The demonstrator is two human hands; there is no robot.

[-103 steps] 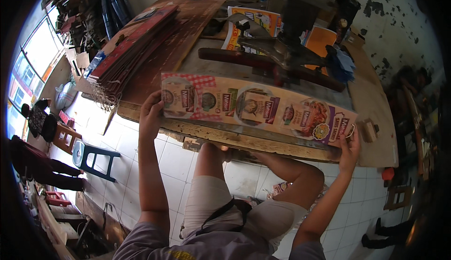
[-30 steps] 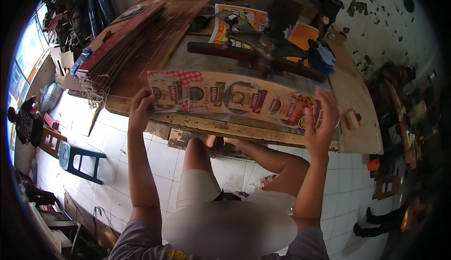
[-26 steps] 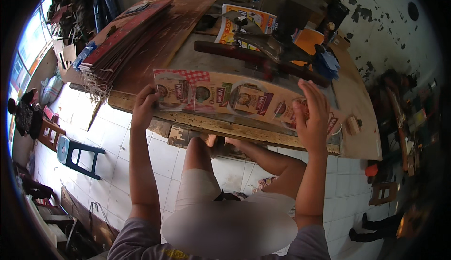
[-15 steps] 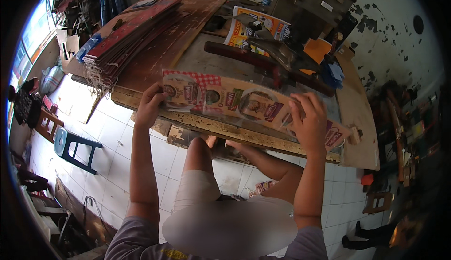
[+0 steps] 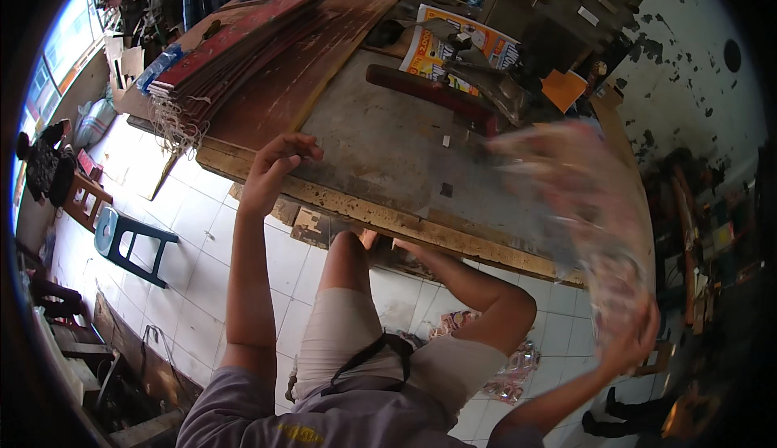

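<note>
My right hand (image 5: 633, 339), out past the table's right front corner, grips the lower end of a printed plastic packaging strip (image 5: 603, 205). The strip is smeared by motion and trails up and left over the table's right side. Empty and loosely curled, my left hand (image 5: 279, 171) hovers over the table's front edge, with thumb and fingers apart. Beneath the hands lies the worktable's grey top (image 5: 348, 124), its front edge rough and worn.
Red boards with loose strings (image 5: 235, 43) are piled at the back left. A dark red bar (image 5: 429, 96) lies before a colourful printed sheet (image 5: 421, 47). On the tiled floor are a blue-green stool (image 5: 133, 237) and printed plastic pieces (image 5: 514, 371).
My left hand has let go of the strip. My right hand has swung it off the table front, outward and down to the right. The grey tabletop is now uncovered.
</note>
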